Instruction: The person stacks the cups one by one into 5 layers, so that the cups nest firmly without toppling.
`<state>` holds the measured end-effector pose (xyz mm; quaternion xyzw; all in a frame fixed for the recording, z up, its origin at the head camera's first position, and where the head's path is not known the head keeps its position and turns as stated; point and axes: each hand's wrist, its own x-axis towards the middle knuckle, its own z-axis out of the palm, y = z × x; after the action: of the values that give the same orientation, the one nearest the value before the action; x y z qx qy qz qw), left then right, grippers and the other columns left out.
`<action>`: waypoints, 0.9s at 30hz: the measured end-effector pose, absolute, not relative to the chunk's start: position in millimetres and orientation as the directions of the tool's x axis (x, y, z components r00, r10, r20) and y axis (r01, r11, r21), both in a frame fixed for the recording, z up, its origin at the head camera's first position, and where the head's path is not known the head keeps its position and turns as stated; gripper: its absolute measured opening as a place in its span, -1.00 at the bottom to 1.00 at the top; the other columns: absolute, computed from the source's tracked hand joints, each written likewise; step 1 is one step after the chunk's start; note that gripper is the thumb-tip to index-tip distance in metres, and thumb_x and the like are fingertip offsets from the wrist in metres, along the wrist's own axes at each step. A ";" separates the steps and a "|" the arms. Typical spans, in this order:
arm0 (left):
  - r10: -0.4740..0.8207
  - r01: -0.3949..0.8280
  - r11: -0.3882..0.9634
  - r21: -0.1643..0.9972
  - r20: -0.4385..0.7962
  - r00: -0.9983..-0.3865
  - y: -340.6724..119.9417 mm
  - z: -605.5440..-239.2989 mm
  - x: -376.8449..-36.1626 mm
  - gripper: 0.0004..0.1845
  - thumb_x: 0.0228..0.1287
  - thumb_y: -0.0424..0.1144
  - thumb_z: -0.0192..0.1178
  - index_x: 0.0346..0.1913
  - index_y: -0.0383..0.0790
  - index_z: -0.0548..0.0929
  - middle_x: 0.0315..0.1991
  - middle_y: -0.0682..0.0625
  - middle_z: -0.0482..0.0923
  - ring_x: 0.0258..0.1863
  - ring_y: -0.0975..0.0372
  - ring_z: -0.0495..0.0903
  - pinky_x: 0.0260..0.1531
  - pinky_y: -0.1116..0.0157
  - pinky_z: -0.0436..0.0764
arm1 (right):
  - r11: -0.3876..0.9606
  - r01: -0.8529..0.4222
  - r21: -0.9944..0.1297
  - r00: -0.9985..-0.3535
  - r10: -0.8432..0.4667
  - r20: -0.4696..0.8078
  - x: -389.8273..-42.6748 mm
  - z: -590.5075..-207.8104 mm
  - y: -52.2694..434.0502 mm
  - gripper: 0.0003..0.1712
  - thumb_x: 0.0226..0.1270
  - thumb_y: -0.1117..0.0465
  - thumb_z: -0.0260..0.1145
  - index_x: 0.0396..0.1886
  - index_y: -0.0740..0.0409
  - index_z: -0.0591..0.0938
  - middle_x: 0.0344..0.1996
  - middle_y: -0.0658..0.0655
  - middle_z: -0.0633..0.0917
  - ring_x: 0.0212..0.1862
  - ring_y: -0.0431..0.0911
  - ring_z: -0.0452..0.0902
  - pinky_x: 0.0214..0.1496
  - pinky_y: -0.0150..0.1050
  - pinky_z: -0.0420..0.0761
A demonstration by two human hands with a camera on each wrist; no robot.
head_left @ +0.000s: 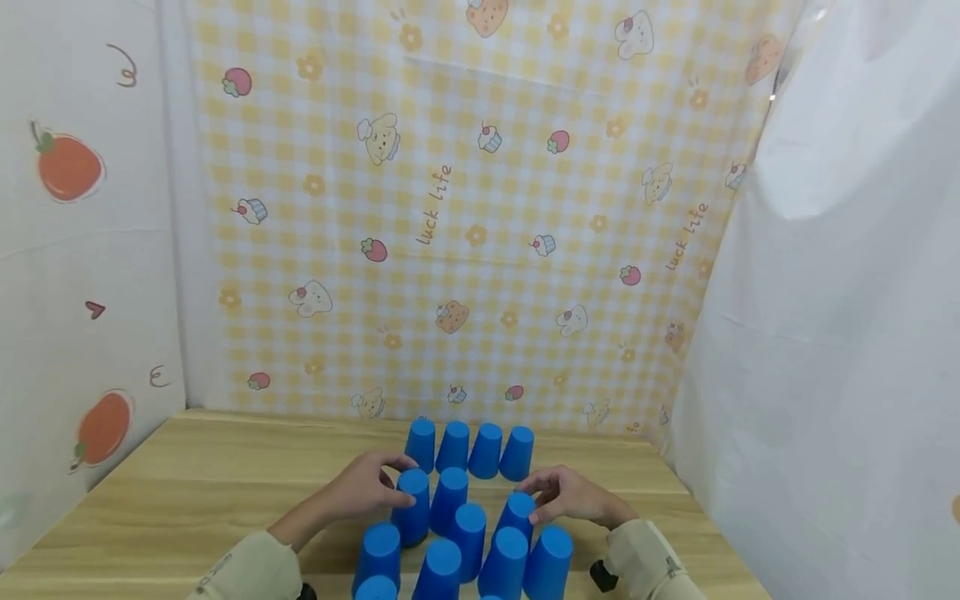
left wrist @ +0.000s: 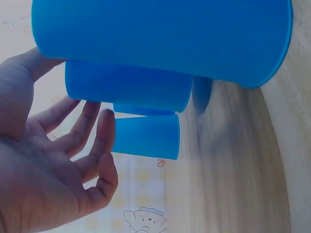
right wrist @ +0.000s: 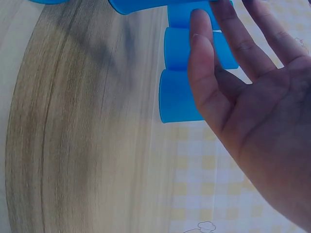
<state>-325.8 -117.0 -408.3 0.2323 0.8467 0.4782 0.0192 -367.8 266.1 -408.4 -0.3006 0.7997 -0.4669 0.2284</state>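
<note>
Between the thumb and fingers of my left hand point(head_left: 366, 486) is an upside-down blue cup point(head_left: 411, 512), held near its narrow top. My right hand point(head_left: 576, 497) grips another upside-down blue cup point(head_left: 514, 517), thumb on the near side and fingers behind; other cups hide its lower part. Just right of the left hand's cup stands a further blue cup point(head_left: 450, 500). In the left wrist view the left hand point(left wrist: 58, 160) has its lower fingers bent below a large blue cup point(left wrist: 160, 34). The right wrist view shows the right hand point(right wrist: 262, 107) with fingers reaching up to a cup edge point(right wrist: 141, 4).
Along the back of the wooden table point(head_left: 262, 467) stands a row of several blue cups point(head_left: 486, 452). More upside-down cups point(head_left: 547, 562) crowd the near side, between the forearms. A checked cloth point(head_left: 510, 275) hangs behind, with white cloths point(head_left: 832, 350) at the sides.
</note>
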 end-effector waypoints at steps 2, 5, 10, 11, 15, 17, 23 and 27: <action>0.364 0.353 0.447 0.822 0.193 -0.911 -117.7 -408.5 -326.8 -0.51 0.11 -0.17 0.48 0.07 -0.29 0.62 -0.01 -0.10 0.60 -0.22 0.15 0.58 -0.27 0.16 0.63 | 0.383 -0.270 -0.884 -0.713 -0.696 -0.084 -368.1 -408.6 266.0 -0.54 0.27 0.20 0.43 0.14 0.23 0.62 0.00 0.18 0.71 -0.01 0.03 0.66 0.06 -0.08 0.64; 0.276 0.312 0.463 0.830 0.199 -0.940 -118.6 -407.7 -328.7 -0.51 0.10 -0.18 0.48 0.08 -0.27 0.63 0.00 -0.09 0.60 -0.16 0.14 0.57 -0.22 0.15 0.62 | 0.378 -0.278 -0.883 -0.708 -0.702 -0.077 -368.0 -407.3 265.9 -0.55 0.27 0.21 0.42 0.14 0.25 0.62 0.00 0.19 0.71 -0.01 0.03 0.66 0.06 -0.09 0.64; 0.141 0.250 0.481 0.840 0.207 -0.968 -121.8 -405.6 -331.5 -0.52 0.11 -0.19 0.47 0.09 -0.26 0.64 0.02 -0.08 0.60 -0.14 0.15 0.59 -0.19 0.12 0.63 | 0.356 -0.291 -0.888 -0.695 -0.717 -0.060 -368.6 -406.6 265.8 -0.55 0.26 0.28 0.41 0.14 0.27 0.62 -0.01 0.19 0.71 -0.03 0.02 0.67 0.04 -0.12 0.64; 0.121 0.239 0.483 0.843 0.206 -0.971 -122.7 -405.7 -331.6 -0.52 0.12 -0.19 0.47 0.10 -0.27 0.64 0.03 -0.10 0.60 -0.15 0.14 0.60 -0.20 0.12 0.63 | 0.349 -0.293 -0.890 -0.689 -0.722 -0.057 -369.0 -407.3 265.8 -0.55 0.27 0.29 0.40 0.15 0.28 0.61 0.00 0.18 0.71 -0.03 0.01 0.67 0.04 -0.12 0.64; 0.089 0.230 0.486 0.843 0.214 -0.973 -126.0 -407.6 -333.6 -0.49 0.13 -0.20 0.46 0.14 -0.32 0.62 0.10 -0.18 0.59 -0.13 0.10 0.62 -0.20 0.08 0.65 | 0.311 -0.280 -0.908 -0.658 -0.751 -0.054 -371.0 -411.2 267.0 -0.54 0.27 0.34 0.38 0.18 0.32 0.58 -0.01 0.15 0.72 -0.05 0.00 0.69 0.02 -0.10 0.66; 0.083 0.229 0.491 0.840 0.217 -0.973 -127.1 -409.5 -336.0 -0.49 0.14 -0.20 0.45 0.13 -0.30 0.62 0.11 -0.19 0.58 -0.12 0.10 0.63 -0.20 0.08 0.65 | 0.291 -0.269 -0.918 -0.640 -0.766 -0.055 -371.3 -412.9 267.8 -0.52 0.28 0.35 0.37 0.19 0.34 0.56 -0.01 0.15 0.72 -0.06 0.00 0.70 0.01 -0.07 0.66; 0.052 0.207 0.494 0.844 0.209 -0.976 -127.8 -411.9 -342.3 -0.49 0.16 -0.20 0.44 0.16 -0.30 0.61 0.13 -0.22 0.57 -0.05 0.03 0.61 -0.13 0.04 0.64 | 0.278 -0.249 -0.928 -0.629 -0.775 -0.064 -370.8 -416.3 269.2 -0.52 0.29 0.36 0.36 0.21 0.30 0.56 0.00 0.15 0.72 -0.05 0.02 0.70 0.01 -0.04 0.66; 0.033 0.178 0.468 0.866 0.184 -0.982 -126.3 -409.4 -345.0 -0.47 0.20 -0.24 0.40 0.21 -0.37 0.55 0.19 -0.31 0.52 0.13 -0.18 0.53 0.03 -0.10 0.56 | 0.277 -0.247 -0.929 -0.629 -0.775 -0.064 -370.6 -416.7 269.5 -0.53 0.30 0.35 0.35 0.21 0.31 0.55 0.00 0.18 0.71 -0.05 0.03 0.70 0.01 -0.03 0.66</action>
<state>-345.0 -126.3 -409.4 0.0620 0.8537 0.5122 -0.0707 -370.6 269.5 -416.7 -0.3389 0.7536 -0.4967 0.2656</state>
